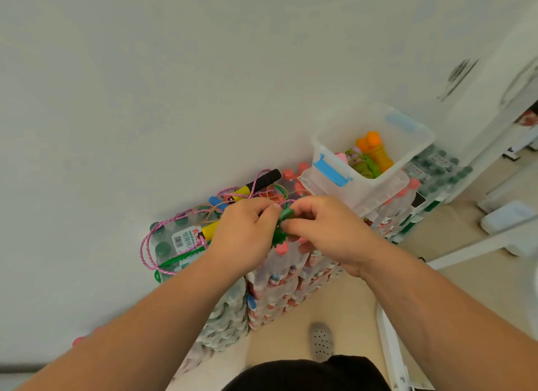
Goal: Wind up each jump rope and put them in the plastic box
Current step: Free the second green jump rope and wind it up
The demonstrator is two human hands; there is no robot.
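My left hand (243,235) and my right hand (329,230) meet over the stacked bottle packs, and both pinch a green jump rope (282,224) bunched between their fingertips. Part of that green rope (180,256) trails to the left over the packs. A pink braided jump rope (163,230) with yellow-and-black handles (259,182) lies loose behind my left hand. The clear plastic box (375,184) with blue latches stands to the upper right. Inside it lie wound ropes with orange handles (377,150).
Shrink-wrapped packs of water bottles (279,277) form the surface against a white wall (145,84). More packs with dark caps (439,172) stand right of the box. White furniture legs (393,347) and my grey shoe (320,339) are on the beige floor.
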